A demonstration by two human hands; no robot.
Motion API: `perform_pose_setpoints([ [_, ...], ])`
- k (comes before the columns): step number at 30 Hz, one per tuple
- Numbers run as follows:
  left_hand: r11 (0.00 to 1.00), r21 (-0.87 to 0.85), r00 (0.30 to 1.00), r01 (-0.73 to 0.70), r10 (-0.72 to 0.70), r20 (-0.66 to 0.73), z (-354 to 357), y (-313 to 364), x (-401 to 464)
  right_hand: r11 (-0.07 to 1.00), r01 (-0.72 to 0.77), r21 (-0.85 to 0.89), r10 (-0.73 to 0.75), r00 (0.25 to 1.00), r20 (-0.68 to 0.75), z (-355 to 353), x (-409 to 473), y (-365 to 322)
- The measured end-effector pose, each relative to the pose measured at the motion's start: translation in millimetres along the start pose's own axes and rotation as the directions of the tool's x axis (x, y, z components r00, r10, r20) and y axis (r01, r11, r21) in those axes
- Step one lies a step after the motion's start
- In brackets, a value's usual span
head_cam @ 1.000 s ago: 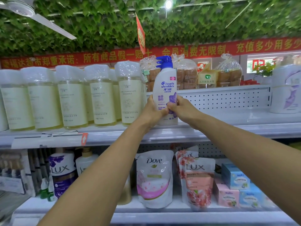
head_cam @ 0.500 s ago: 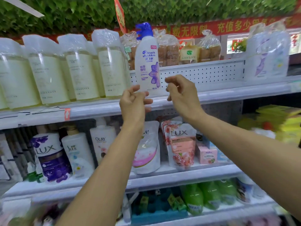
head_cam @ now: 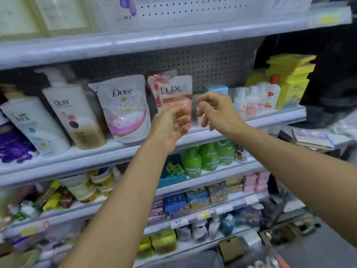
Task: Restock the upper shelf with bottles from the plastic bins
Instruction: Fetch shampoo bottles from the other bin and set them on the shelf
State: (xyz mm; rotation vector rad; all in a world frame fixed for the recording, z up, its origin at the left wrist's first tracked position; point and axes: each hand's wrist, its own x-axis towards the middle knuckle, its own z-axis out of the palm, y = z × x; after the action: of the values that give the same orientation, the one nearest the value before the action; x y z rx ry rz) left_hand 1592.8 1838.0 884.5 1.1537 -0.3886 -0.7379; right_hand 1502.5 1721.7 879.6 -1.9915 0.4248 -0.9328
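Both bare arms reach forward, the left hand (head_cam: 170,124) and right hand (head_cam: 216,111) close together with fingers loosely curled, holding nothing, in front of the pink LUX refill pouch (head_cam: 173,91). Beside it sits one white Dove refill pouch (head_cam: 125,109), then a white-and-gold OLAY pump bottle (head_cam: 75,117). Up top, the white shampoo bottle with purple flower (head_cam: 119,12) stands on the grey metal upper shelf (head_cam: 173,37).
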Motion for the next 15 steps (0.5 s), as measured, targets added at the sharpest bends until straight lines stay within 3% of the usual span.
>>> perform_pose_setpoints([
  [8, 0.984, 0.006, 0.984, 0.179, -0.179, -0.020, 53, -95, 7, 0.984, -0.176, -0.013, 0.177, 0.976, 0.124, -64, -35, 82],
  [15, 0.942, -0.042, 0.930, 0.333, -0.335, -0.147, 104, -218, 8, 0.943, -0.332, -0.041, 0.331, 0.910, 0.251, -120, -85, 185],
])
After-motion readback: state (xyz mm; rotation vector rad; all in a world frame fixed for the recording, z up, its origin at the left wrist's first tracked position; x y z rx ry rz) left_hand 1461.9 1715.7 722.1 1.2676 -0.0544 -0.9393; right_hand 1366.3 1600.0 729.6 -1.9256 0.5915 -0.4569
